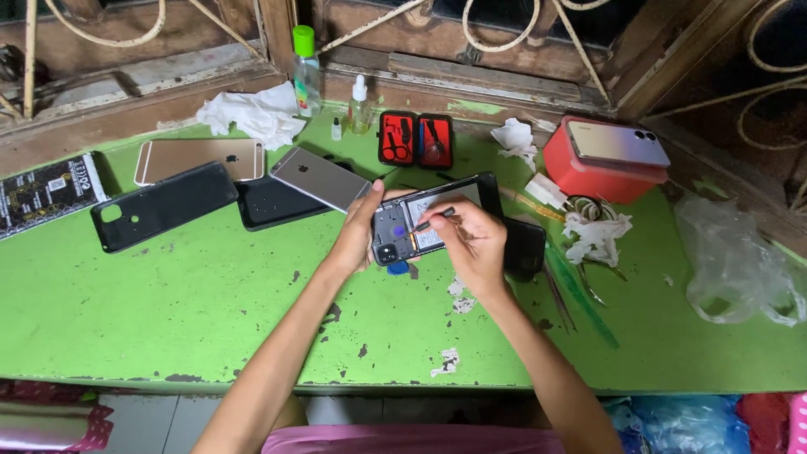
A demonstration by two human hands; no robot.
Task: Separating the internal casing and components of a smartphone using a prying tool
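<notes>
Forearms reach up from the near edge over a worn green tabletop (168,311), paint chipped in spots. Left hand (357,235) cups the left end of an opened phone (424,220), thumb and fingers wrapped round its edge, holding it tilted just off the surface. Right hand (472,240) pinches a thin dark tool (433,220), tip laid on the exposed insides near the camera block. Phone sits mid-tabletop, between both hands. A small blue pick (398,268) lies just under it; a black rear cover (527,248) lies partly hidden behind the right hand.

Right of the hands: tweezers (556,294), a green strip-like tool, a crumpled tissue (595,235). Far right, a clear plastic bag (735,269).

Left of the hands: a black case (161,206), a second dark back panel (273,206), a grey phone (319,178) face down overlapping it, a gold phone (197,158) farther back. Circuit board (42,193) at left edge.

Farther: red open tool case (415,139), a dropper bottle (359,105), a green-capped clear bottle (306,71), a white cloth (252,113), a red box (597,172) with a pale phone (618,143) on top. Wooden window frame behind.
</notes>
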